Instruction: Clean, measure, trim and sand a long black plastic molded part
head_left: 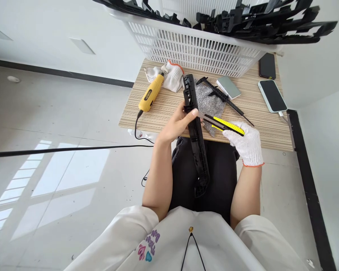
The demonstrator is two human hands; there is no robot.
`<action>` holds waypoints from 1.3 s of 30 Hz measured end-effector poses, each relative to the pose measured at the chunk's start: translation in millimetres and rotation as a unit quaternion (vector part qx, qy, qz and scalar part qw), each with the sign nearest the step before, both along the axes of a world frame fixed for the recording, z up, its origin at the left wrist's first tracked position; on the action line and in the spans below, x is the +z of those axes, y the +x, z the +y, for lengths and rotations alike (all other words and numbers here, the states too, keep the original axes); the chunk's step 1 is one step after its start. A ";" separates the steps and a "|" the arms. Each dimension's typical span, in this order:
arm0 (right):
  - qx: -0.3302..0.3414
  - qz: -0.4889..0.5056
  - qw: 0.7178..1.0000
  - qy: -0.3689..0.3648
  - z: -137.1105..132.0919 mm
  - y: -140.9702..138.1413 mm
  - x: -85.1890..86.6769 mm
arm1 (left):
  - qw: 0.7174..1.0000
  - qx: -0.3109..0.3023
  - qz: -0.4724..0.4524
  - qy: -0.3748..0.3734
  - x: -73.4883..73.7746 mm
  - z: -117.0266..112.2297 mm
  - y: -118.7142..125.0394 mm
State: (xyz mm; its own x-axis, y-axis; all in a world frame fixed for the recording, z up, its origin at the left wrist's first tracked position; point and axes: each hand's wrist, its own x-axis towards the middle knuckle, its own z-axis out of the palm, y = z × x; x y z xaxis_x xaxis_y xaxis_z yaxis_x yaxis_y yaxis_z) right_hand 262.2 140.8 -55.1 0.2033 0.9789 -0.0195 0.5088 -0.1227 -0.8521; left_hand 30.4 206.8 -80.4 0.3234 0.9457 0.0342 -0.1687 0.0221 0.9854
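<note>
My bare left hand (pixel 177 123) grips a long black plastic part (pixel 197 146), thumb across its upper half. The part slants from over the table down above my lap, its lower end toward me. In a white knitted glove, my right hand (pixel 245 141) is closed round a yellow and black utility knife (pixel 227 125). The knife's blade points left and reaches the edge of the part near my left thumb; whether it touches I cannot tell. Behind the part lies a grey cloth (pixel 210 101).
A yellow corded rotary tool (pixel 151 93) and a white glove (pixel 172 77) lie left on the wooden table (pixel 130 113). Black calipers (pixel 228 101), a grey-green box (pixel 228 87) and two phones (pixel 272 96) are right. Behind stands a white basket (pixel 186 47) heaped with black parts (pixel 231 22).
</note>
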 end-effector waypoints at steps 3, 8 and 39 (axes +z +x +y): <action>-0.026 0.008 0.999 0.018 1.3 -0.7 -3.5 | 0.999 -0.031 0.011 0.028 -0.4 0.2 -1.5; -0.044 0.093 0.995 0.008 0.7 5.0 -5.2 | 1.000 0.024 0.004 0.002 -3.6 1.0 1.2; -0.037 0.091 0.995 -0.008 -0.7 7.7 -2.8 | 0.994 0.043 0.057 0.079 -5.3 2.4 -4.9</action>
